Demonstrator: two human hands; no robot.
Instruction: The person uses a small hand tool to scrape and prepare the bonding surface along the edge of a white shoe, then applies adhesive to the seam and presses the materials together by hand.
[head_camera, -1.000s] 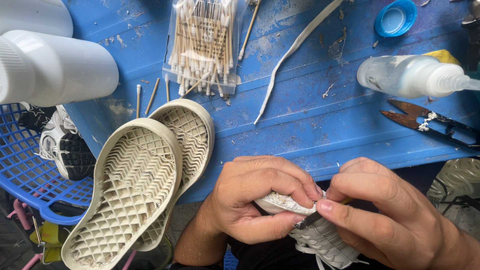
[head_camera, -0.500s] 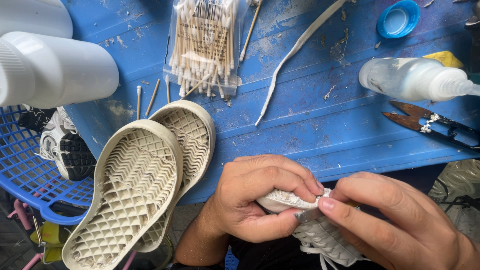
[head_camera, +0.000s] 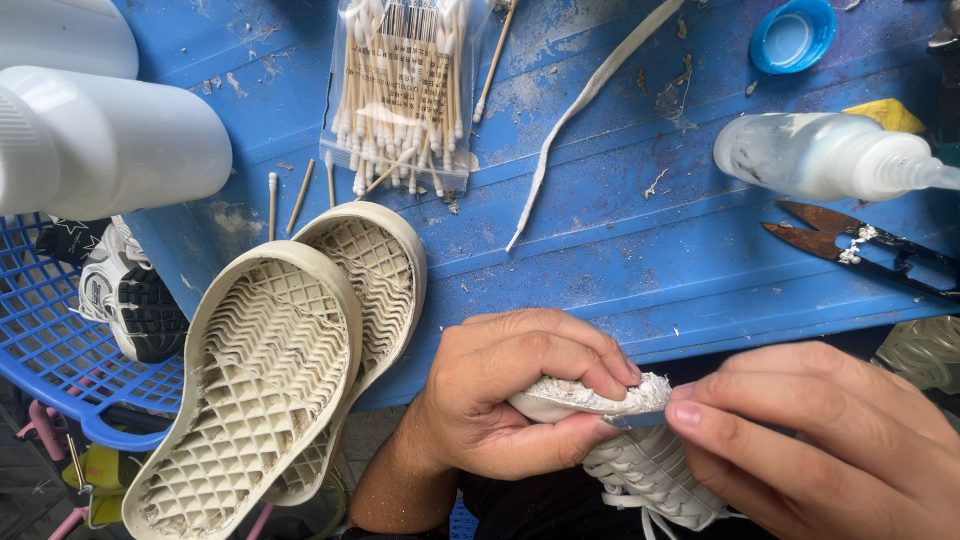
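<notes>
Gripping a white shoe (head_camera: 640, 455) at the lower edge of view, the left hand (head_camera: 520, 400) wraps its fingers over the worn, flaky sole edge, thumb underneath. Right hand (head_camera: 830, 440) closes on a thin bluish tool (head_camera: 640, 420) pinched at the fingertips, its tip pressed against that sole edge; what kind of tool it is cannot be made out. Shoe sits just below the near rim of the blue tabletop (head_camera: 640, 260), not resting on it.

Left of the hands: two detached beige soles (head_camera: 280, 370), tread up, overlapping, leaning over the tabletop's edge. Blue basket (head_camera: 50, 360) beside them holds a sneaker (head_camera: 125, 300). On the tabletop: bag of cotton swabs (head_camera: 400, 90), white shoelace (head_camera: 590, 100), clear squeeze bottle (head_camera: 830, 155) lying on its side, rusty snips (head_camera: 860, 245), blue cap (head_camera: 793, 35).
</notes>
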